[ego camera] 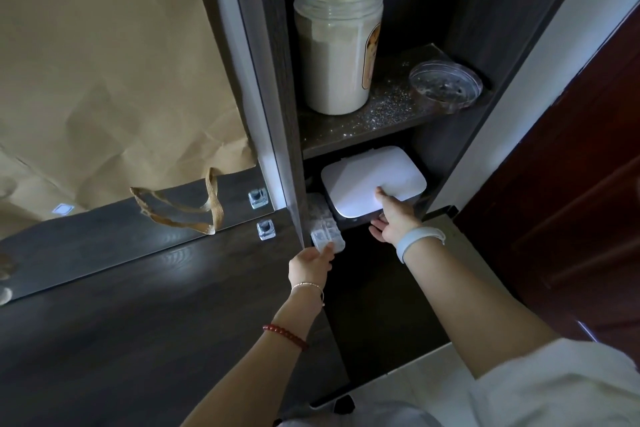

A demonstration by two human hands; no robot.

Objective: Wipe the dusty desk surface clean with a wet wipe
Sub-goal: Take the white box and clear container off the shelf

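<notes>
So, right hand (393, 218) is on the white lid (372, 180) of the wet wipe box (341, 208): thumb pressed on the lid's near edge, other fingers curled under the front of the box, i.e. closed on it. Pale blue wristband (417, 241) on that wrist. Box sits in the lower cubby of the dark shelf unit (294, 97), lid facing up & tilted toward the camera.

Left hand (311, 265) pinches a small clear plastic case (327, 237) w/ compartments, fingertips closed on its near end; case lies just left of the wipe box, at the cubby's front edge. Thin chain bracelet (308, 286) & red bead bracelet (285, 336) on the left forearm.

Shelf above: tall clear jar (337, 42) of pale powder, no lid on, upright; clear round lid (445, 85) lying to its right, apart from it. Glittery specks on that shelf board.

Left of the unit: dark desk surface (138, 322), w/ a mirror (104, 80) behind it reflecting a brown paper bag. Small clear square bottle (266, 229) stands at the mirror's base, near the shelf side.
</notes>
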